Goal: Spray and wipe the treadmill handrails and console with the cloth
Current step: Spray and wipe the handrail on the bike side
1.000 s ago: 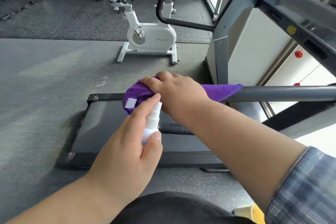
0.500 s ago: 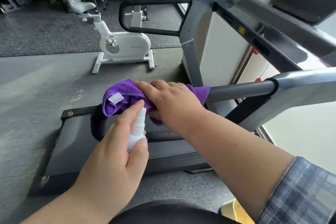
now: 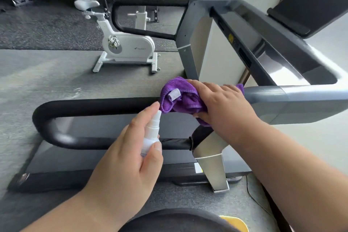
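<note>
Your right hand [image 3: 222,105] grips the bunched purple microfibre cloth [image 3: 178,100], wrapped over the black padded handrail [image 3: 90,104] at its right end, where it meets the grey treadmill frame [image 3: 301,103]. Your left hand [image 3: 120,164] holds the small white plastic spray bottle [image 3: 151,133] just beside the cloth, index fingertip on its nozzle

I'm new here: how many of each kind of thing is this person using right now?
1 purple cloth
1 white spray bottle
1 treadmill
2 hands: left hand holds the bottle, right hand grips the cloth on the handrail
Total: 5
</note>
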`<control>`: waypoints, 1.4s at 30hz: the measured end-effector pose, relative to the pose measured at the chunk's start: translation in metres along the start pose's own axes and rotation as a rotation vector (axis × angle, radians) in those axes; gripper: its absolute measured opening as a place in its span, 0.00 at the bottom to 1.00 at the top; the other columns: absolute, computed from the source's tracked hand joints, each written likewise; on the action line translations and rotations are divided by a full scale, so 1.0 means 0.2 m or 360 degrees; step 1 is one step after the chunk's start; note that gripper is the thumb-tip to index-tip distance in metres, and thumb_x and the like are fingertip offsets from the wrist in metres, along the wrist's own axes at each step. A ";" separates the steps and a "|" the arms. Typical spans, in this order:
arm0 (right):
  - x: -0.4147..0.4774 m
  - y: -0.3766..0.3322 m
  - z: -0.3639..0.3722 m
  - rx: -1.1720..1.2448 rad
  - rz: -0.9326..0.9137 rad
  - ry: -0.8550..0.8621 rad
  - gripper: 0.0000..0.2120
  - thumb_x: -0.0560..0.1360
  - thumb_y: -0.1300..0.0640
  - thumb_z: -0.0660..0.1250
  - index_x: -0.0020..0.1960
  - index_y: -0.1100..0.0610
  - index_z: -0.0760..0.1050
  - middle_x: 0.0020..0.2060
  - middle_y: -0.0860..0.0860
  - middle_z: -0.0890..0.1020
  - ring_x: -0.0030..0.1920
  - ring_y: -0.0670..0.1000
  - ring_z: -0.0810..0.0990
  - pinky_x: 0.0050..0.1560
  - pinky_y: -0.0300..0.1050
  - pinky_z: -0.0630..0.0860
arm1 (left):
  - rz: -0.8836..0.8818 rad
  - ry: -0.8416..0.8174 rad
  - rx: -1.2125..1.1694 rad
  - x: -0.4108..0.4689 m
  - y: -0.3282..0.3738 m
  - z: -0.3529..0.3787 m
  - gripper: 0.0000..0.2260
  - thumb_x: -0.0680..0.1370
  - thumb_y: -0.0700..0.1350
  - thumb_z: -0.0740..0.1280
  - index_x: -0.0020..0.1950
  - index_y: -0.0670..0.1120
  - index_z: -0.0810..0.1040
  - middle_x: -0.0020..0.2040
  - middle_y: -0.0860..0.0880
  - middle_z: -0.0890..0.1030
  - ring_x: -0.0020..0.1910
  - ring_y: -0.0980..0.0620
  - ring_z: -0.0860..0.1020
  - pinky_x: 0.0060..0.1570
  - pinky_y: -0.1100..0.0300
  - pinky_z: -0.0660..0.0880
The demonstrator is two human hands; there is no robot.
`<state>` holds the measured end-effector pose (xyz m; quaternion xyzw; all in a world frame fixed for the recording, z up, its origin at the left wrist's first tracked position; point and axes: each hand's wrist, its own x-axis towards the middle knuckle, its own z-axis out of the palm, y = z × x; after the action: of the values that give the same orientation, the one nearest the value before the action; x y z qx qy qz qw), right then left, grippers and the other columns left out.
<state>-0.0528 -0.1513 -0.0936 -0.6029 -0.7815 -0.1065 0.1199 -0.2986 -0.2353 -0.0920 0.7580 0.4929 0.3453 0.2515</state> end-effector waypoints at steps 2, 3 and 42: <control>0.00 0.03 0.00 -0.0067 0.0034 -0.0001 0.39 0.69 0.40 0.73 0.75 0.43 0.61 0.60 0.47 0.81 0.57 0.57 0.81 0.65 0.57 0.66 | -0.0040 0.0018 0.0002 -0.02 0.02 0.04 0.26 0.75 0.57 0.55 0.74 0.68 0.55 0.67 0.63 0.71 0.63 0.65 0.72 0.59 0.78 0.62; 0.02 0.03 0.00 -0.0071 0.0029 -0.0022 0.38 0.69 0.39 0.73 0.74 0.44 0.62 0.58 0.47 0.81 0.55 0.57 0.82 0.64 0.57 0.67 | -0.0062 0.0021 -0.0001 -0.03 0.02 0.06 0.26 0.75 0.58 0.54 0.74 0.68 0.54 0.68 0.64 0.70 0.64 0.65 0.72 0.59 0.77 0.61; 0.54 -1.32 0.20 0.0042 -0.0247 -0.0047 0.33 0.74 0.38 0.63 0.77 0.45 0.60 0.55 0.51 0.79 0.53 0.59 0.80 0.49 0.52 0.71 | -0.0077 -0.0047 -0.0007 -0.19 -0.65 -0.77 0.25 0.74 0.58 0.54 0.72 0.67 0.57 0.68 0.61 0.71 0.65 0.63 0.72 0.57 0.80 0.61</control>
<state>-0.3372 -0.1055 -0.1035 -0.5403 -0.8289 -0.0963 0.1077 -0.5012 -0.2135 -0.0984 0.7504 0.5065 0.3288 0.2687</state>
